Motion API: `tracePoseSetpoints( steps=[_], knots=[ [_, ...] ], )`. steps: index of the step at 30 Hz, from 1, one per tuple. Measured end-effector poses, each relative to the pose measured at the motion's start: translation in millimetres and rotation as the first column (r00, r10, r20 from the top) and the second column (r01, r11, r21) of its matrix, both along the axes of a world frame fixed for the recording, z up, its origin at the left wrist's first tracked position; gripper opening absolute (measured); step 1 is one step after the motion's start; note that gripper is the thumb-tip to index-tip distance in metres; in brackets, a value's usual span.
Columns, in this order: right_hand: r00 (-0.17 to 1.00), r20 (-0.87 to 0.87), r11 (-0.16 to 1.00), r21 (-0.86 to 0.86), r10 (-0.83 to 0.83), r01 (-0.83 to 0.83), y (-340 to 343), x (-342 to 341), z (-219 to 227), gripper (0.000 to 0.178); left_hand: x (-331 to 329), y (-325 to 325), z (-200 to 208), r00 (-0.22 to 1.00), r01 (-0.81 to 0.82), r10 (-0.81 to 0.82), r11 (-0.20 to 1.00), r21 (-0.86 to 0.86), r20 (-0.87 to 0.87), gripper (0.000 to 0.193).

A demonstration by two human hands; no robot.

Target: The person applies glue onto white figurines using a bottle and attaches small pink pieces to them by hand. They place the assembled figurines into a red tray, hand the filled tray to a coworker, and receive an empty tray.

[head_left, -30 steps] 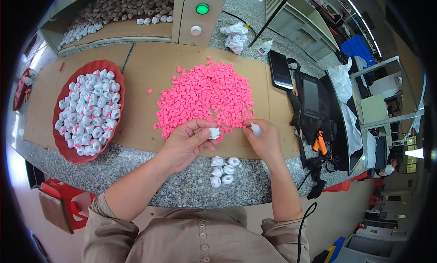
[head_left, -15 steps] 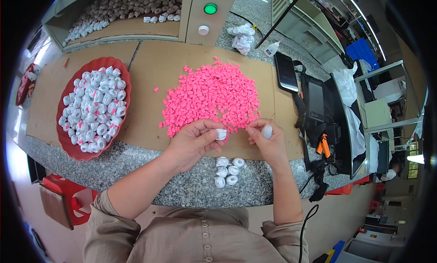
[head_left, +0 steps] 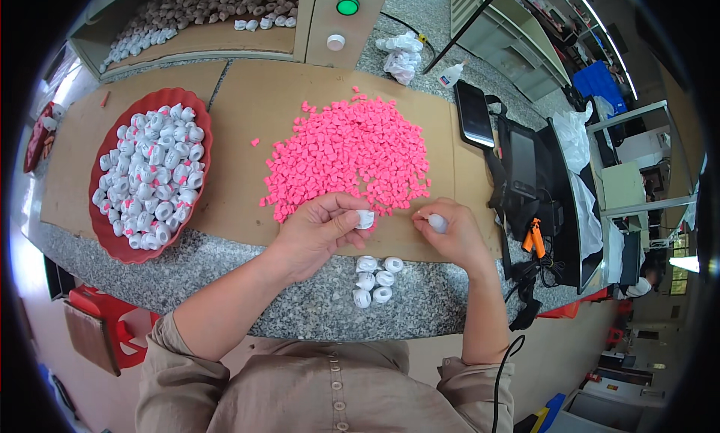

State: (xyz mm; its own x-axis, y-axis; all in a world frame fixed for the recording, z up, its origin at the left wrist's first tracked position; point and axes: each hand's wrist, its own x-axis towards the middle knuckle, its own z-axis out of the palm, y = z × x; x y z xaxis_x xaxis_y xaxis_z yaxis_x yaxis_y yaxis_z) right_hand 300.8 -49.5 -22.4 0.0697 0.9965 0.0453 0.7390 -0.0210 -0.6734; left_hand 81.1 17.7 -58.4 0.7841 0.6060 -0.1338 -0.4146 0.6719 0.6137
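My left hand (head_left: 324,230) is closed, pinching a small white rounded piece (head_left: 364,220) between thumb and fingers, with printing on its side. To the right, my right hand (head_left: 454,234) is closed around a small white squeeze bottle (head_left: 438,223), mostly hidden by the palm and fingers. A gap lies between the two hands. Just beyond them spreads a large heap of small pink pieces (head_left: 345,152). Several more white pieces (head_left: 364,281) with openings stand in a cluster on the granite counter edge below my hands.
At left, a red scalloped tray (head_left: 207,144) is heaped with white pieces, some bearing pink bits. Cardboard (head_left: 232,193) covers the counter. A phone (head_left: 473,114), a capped bottle (head_left: 451,75) and a black bag (head_left: 525,170) lie at right. An open-fronted cabinet (head_left: 187,47) stands behind.
My right hand has moved slightly right and down, away from the white piece, with the bottle turned in its grip. The left hand stays nearly in place.
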Motion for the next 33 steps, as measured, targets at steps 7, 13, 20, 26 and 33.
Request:
tracePoseSetpoints(
  steps=[7,13,20,26,33],
  knots=[
    [0.92,-0.249,0.953,-0.091,-0.302,0.289,-4.3,0.2,17.6,0.012,-1.0,0.7,-0.5,1.0,-0.004,0.004,1.0,-0.002,0.004,0.015],
    [0.926,-0.087,0.927,0.053,-0.367,0.372,-21.6,-23.3,-16.7,0.014,1.3,-0.9,1.3,1.0,-0.012,0.012,1.0,0.015,0.002,0.017],
    [0.827,-0.51,0.972,-0.119,-0.235,0.203,-12.4,-41.9,13.0,0.007,1.2,-1.0,1.2,1.0,-0.026,0.026,0.999,0.041,0.0,0.015],
    [0.774,-0.619,0.991,-0.074,-0.132,0.111,-5.1,-61.6,8.9,0.007,3.1,-2.4,1.6,0.999,0.003,-0.001,0.999,0.043,-0.051,0.014],
    [0.758,-0.629,0.985,-0.113,-0.174,0.132,-4.0,-65.1,8.9,0.008,0.2,-4.7,1.2,0.99,0.039,-0.019,0.988,0.149,-0.139,0.016]
  ],
)
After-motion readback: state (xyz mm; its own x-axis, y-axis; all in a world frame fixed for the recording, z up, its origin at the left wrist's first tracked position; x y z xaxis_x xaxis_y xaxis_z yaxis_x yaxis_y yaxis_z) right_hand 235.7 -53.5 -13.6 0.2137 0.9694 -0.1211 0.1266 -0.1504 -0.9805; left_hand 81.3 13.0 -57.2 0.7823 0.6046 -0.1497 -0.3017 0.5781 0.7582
